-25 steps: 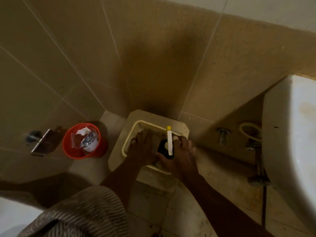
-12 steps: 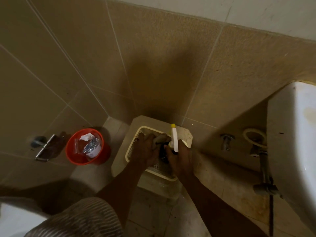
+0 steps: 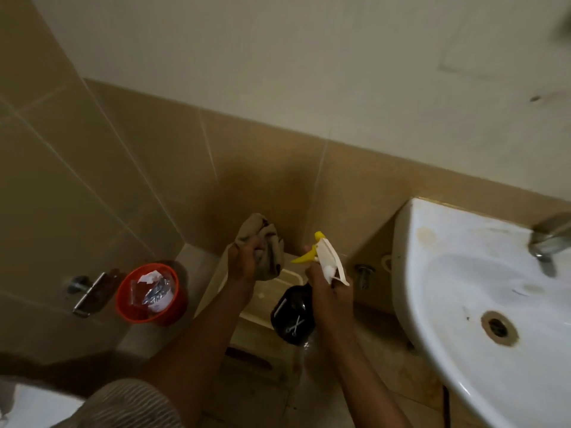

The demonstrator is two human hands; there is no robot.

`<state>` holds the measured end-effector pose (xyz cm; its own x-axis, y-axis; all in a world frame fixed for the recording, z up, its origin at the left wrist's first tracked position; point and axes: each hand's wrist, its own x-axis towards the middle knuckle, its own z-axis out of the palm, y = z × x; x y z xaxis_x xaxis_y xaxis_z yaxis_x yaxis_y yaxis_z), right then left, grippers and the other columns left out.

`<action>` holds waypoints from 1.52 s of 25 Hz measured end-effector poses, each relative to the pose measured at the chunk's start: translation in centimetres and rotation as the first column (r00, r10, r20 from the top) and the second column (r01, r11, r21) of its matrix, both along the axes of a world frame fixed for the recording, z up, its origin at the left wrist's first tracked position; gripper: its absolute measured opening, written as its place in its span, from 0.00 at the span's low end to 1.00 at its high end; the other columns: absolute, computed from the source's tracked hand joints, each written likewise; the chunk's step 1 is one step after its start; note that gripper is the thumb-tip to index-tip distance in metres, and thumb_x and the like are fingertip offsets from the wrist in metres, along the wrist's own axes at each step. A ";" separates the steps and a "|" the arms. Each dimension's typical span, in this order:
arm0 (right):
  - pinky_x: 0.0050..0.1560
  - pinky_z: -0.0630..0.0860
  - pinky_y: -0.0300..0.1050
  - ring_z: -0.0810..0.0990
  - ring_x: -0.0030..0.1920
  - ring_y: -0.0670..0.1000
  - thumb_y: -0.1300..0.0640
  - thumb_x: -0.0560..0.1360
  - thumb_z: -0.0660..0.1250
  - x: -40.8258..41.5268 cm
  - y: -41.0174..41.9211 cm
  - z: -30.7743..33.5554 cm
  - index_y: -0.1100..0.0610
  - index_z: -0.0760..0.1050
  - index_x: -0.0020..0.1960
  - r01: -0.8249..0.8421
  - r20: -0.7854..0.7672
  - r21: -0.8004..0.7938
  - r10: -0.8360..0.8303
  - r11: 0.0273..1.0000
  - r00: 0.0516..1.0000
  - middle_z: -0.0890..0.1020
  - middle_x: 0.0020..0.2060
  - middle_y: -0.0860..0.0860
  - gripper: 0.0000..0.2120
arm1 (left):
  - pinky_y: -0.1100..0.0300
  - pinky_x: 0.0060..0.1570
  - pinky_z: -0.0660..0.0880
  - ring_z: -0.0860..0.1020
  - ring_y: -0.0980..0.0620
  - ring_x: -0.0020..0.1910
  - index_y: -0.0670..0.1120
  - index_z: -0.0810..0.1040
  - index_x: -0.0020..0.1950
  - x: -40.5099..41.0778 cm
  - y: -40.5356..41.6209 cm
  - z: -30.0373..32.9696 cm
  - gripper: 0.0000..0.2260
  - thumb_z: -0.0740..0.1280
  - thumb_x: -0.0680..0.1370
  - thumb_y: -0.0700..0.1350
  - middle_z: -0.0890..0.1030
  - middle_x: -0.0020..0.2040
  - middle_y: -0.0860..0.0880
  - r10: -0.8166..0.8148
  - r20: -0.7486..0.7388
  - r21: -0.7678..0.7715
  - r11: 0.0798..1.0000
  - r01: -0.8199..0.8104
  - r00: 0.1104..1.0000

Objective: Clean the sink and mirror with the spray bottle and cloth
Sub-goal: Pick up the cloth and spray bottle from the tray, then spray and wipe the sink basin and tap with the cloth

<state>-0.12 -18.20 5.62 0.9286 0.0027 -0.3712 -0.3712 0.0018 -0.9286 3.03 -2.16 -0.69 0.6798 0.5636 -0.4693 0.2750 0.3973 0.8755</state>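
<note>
Beige cloth (image 3: 261, 247) bunched in left hand (image 3: 244, 262); right hand (image 3: 329, 287) wraps spray bottle (image 3: 306, 291) neck.
Both left of sink (image 3: 469, 291): aim nozzle into basin w/ wrist level, then wipe.

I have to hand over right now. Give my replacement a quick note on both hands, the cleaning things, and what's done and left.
Left hand: closed on the bunched cloth, held in the air.
Right hand: grip around the neck of the spray bottle, nozzle pointing left, away from the sink.
Sink: to the right, stained, no sign of spraying or wiping.
Mirror: not in view.
Done: both tools are in hand, above the cream basket.
Left: spray and wipe the sink, then the mirror.
</note>
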 end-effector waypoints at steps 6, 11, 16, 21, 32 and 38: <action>0.56 0.79 0.34 0.85 0.51 0.34 0.53 0.82 0.66 -7.6 -16.2 12.9 0.49 0.85 0.58 -0.010 0.148 -0.065 0.019 0.998 0.989 0.89 0.49 0.39 0.10 | 0.51 0.52 0.81 0.83 0.46 0.52 0.45 0.81 0.60 1.5 -11.1 9.6 0.17 0.77 0.72 0.43 0.84 0.54 0.47 -0.254 0.173 0.064 0.967 0.246 0.952; 0.58 0.82 0.55 0.86 0.51 0.47 0.40 0.82 0.63 -7.5 -27.1 14.9 0.42 0.83 0.60 -0.003 0.117 -0.318 0.042 0.948 0.992 0.88 0.46 0.49 0.13 | 0.57 0.47 0.73 0.78 0.48 0.51 0.45 0.79 0.61 2.8 -21.3 14.6 0.16 0.73 0.75 0.47 0.80 0.54 0.48 -0.248 0.123 0.449 0.878 0.169 0.961; 0.52 0.83 0.60 0.86 0.41 0.50 0.40 0.81 0.66 -5.0 -31.9 12.6 0.51 0.84 0.53 -0.009 0.159 -0.426 0.084 0.905 0.984 0.87 0.38 0.51 0.16 | 0.47 0.54 0.78 0.78 0.42 0.54 0.50 0.79 0.59 3.4 -25.0 13.1 0.17 0.65 0.72 0.51 0.81 0.55 0.47 -0.249 0.026 0.697 0.699 0.161 0.968; 0.46 0.83 0.60 0.86 0.39 0.56 0.44 0.81 0.65 -3.6 -35.9 10.5 0.55 0.82 0.46 0.092 0.181 -0.418 -0.016 0.904 0.983 0.86 0.37 0.55 0.16 | 0.54 0.53 0.79 0.79 0.48 0.54 0.51 0.80 0.61 5.9 -25.0 9.4 0.23 0.63 0.67 0.52 0.80 0.57 0.46 -0.323 -0.157 0.809 0.499 0.309 0.933; 0.45 0.83 0.61 0.85 0.36 0.58 0.48 0.82 0.67 -1.2 -37.9 8.5 0.51 0.82 0.46 0.187 0.171 -0.412 -0.126 0.892 0.977 0.85 0.34 0.57 0.10 | 0.43 0.56 0.76 0.73 0.38 0.61 0.45 0.77 0.63 14.0 -31.3 8.0 0.18 0.71 0.73 0.40 0.73 0.65 0.42 -0.648 -0.258 0.947 -0.021 0.322 0.717; 0.33 0.77 0.37 0.82 0.38 0.57 0.47 0.81 0.65 0.8 -35.8 8.3 0.45 0.78 0.43 0.134 0.174 -0.337 -0.078 0.932 0.982 0.84 0.35 0.61 0.09 | 0.39 0.68 0.64 0.63 0.38 0.75 0.49 0.77 0.65 17.0 -37.2 5.1 0.17 0.65 0.76 0.43 0.73 0.72 0.44 -0.656 -0.378 0.919 -0.352 0.178 0.654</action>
<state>0.67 -53.98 13.93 0.9623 -0.2017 -0.1828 -0.2380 -0.2981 -0.9244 20.00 -39.38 4.43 0.8900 -0.3303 0.3142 -0.3931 -0.9050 0.1623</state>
